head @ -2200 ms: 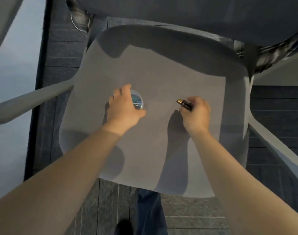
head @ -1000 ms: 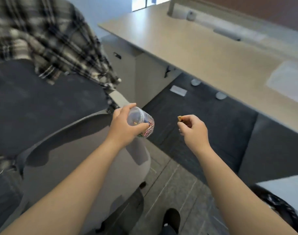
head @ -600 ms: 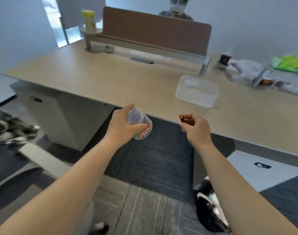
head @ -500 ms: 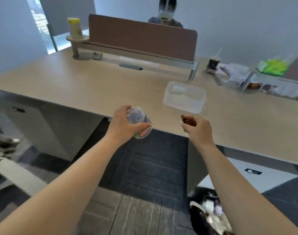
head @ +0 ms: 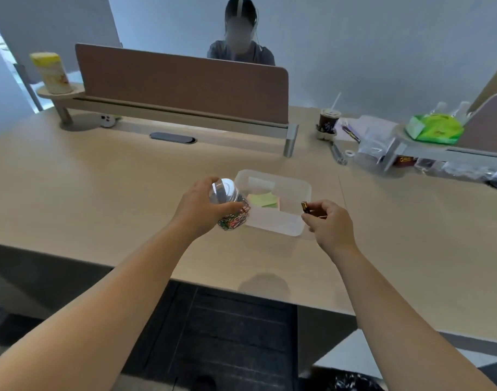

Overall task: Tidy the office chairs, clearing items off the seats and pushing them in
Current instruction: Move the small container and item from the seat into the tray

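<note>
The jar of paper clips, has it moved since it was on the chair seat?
Yes. The left hand carried the jar of paper clips off the seat to the desk, beside the clear bin.

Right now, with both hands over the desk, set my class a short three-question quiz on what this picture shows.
1. True or false: the left hand holds a clear jar of coloured paper clips.
2. What does the right hand pinch in its fingers? A) a small dark battery B) a pen C) a key
3. Fill in: the sticky notes lie inside the translucent plastic ____ on the desk.

Key
1. True.
2. A: the small dark battery, with a gold end.
3. Bin: the translucent plastic bin, which stands just beyond both hands.
</note>
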Demonstrator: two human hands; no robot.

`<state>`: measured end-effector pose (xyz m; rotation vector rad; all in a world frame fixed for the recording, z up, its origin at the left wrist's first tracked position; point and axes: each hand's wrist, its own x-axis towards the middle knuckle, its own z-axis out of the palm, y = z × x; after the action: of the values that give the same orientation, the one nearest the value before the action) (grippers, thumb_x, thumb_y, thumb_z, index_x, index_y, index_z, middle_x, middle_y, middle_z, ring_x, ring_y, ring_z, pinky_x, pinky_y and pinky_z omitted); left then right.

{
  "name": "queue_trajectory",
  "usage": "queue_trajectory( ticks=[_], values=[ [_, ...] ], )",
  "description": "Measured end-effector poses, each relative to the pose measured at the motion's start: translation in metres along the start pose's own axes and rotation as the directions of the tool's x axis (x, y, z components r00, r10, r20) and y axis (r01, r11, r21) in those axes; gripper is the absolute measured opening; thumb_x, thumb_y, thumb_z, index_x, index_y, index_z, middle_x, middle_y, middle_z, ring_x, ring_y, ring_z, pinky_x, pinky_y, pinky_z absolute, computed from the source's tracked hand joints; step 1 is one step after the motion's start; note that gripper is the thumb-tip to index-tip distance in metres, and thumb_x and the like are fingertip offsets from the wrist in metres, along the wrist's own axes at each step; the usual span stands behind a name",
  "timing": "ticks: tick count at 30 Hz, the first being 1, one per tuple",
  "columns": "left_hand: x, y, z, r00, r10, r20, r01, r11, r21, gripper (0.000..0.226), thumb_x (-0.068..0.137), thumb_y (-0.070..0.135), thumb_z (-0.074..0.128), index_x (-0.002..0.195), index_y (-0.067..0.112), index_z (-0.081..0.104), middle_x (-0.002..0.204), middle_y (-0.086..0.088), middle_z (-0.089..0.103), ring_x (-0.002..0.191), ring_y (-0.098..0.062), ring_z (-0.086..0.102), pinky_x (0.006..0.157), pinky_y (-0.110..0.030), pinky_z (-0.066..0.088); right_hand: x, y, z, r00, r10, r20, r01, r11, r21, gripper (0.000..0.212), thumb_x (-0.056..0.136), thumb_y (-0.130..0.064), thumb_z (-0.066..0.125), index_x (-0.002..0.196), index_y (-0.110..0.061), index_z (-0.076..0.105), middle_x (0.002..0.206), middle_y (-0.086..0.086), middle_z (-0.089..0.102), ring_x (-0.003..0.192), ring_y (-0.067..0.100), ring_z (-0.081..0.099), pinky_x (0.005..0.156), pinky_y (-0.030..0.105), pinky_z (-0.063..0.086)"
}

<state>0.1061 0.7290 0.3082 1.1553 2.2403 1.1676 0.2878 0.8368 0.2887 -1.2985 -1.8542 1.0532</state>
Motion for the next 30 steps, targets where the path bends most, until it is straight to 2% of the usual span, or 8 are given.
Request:
queue_trajectory(
  ticks=[3,6,9,13,17,23,28,30],
  values=[
    [0.053,-0.003,0.012,0.998,0.004,0.061,-0.005,1.0,0.025,0.071,0.071,0.025,0.073,0.132,0.016,0.038,0.137,-0.011,0.044,0.12,-0.028,0.045,0.094,-0.035,0.039,0.043,0.004,0.012,1.0,0.021,-0.022,-0.022,1.0,-0.013,0.02,0.082,-0.005,0.062,0.1,0.001,0.064,0.085,0.008,0.057,0.079,0.022,0.051,0.059,0.021,0.039],
    [0.111,-0.003,0.029,0.987,0.039,0.157,-0.045,0.998,0.035,0.073,0.071,0.019,0.073,0.133,0.014,0.036,0.139,-0.012,0.041,0.121,-0.029,0.044,0.098,-0.04,0.04,0.087,0.007,0.024,0.996,0.06,-0.073,-0.064,0.997,-0.046,0.021,0.082,-0.005,0.061,0.102,0.0,0.064,0.089,0.006,0.057,0.084,0.018,0.051,0.067,0.022,0.036],
    [0.162,0.001,0.054,0.957,0.08,0.277,-0.093,0.995,0.036,0.073,0.071,0.016,0.073,0.133,0.012,0.035,0.14,-0.013,0.038,0.123,-0.028,0.042,0.099,-0.037,0.04,0.128,0.014,0.031,0.985,0.119,-0.127,-0.126,0.991,-0.044,0.02,0.082,-0.005,0.061,0.101,-0.001,0.064,0.088,0.005,0.058,0.083,0.017,0.052,0.059,0.019,0.037],
    [0.203,0.006,0.104,0.876,0.123,0.466,-0.187,0.978,0.093,0.073,0.073,0.022,0.071,0.135,0.02,0.033,0.143,-0.011,0.031,0.124,-0.029,0.041,0.093,-0.03,0.039,0.16,0.033,0.028,0.955,0.224,-0.195,-0.23,0.973,-0.009,0.021,0.082,-0.006,0.061,0.102,-0.004,0.064,0.089,0.003,0.059,0.084,0.016,0.054,0.074,0.025,0.039],
    [0.217,0.003,0.158,0.773,0.124,0.623,-0.273,0.95,0.149,0.075,0.072,0.025,0.071,0.136,0.02,0.032,0.142,-0.009,0.032,0.126,-0.029,0.038,0.103,-0.037,0.036,0.169,0.064,0.022,0.912,0.317,-0.26,-0.319,0.947,0.036,0.021,0.08,-0.004,0.06,0.1,-0.007,0.065,0.078,-0.004,0.058,0.082,0.016,0.055,0.072,0.025,0.041],
    [0.228,-0.013,0.209,0.682,0.141,0.717,-0.403,0.892,0.208,0.08,0.069,0.023,0.074,0.137,0.02,0.032,0.143,-0.006,0.035,0.127,-0.027,0.038,0.104,-0.036,0.036,0.169,0.102,0.018,0.862,0.418,-0.289,-0.411,0.908,0.088,0.019,0.08,-0.005,0.06,0.098,-0.01,0.065,0.07,-0.012,0.055,0.069,0.01,0.053,0.059,0.015,0.04],
    [0.231,-0.025,0.224,0.66,0.152,0.735,-0.428,0.881,0.203,0.084,0.07,0.02,0.075,0.139,0.016,0.028,0.149,-0.004,0.027,0.134,-0.026,0.028,0.11,-0.036,0.028,0.172,0.11,0.026,0.861,0.431,-0.269,-0.423,0.902,0.088,0.014,0.079,-0.006,0.061,0.09,-0.014,0.064,0.071,-0.012,0.056,0.076,0.013,0.056,0.074,0.027,0.047],
    [0.23,-0.027,0.224,0.668,0.158,0.727,-0.425,0.883,0.199,0.082,0.071,0.021,0.073,0.139,0.014,0.027,0.151,-0.005,0.022,0.137,-0.026,0.022,0.111,-0.034,0.025,0.175,0.107,0.03,0.873,0.415,-0.256,-0.409,0.909,0.079,0.015,0.08,-0.005,0.061,0.093,-0.012,0.065,0.071,-0.013,0.055,0.076,0.013,0.055,0.075,0.027,0.046]
  ],
)
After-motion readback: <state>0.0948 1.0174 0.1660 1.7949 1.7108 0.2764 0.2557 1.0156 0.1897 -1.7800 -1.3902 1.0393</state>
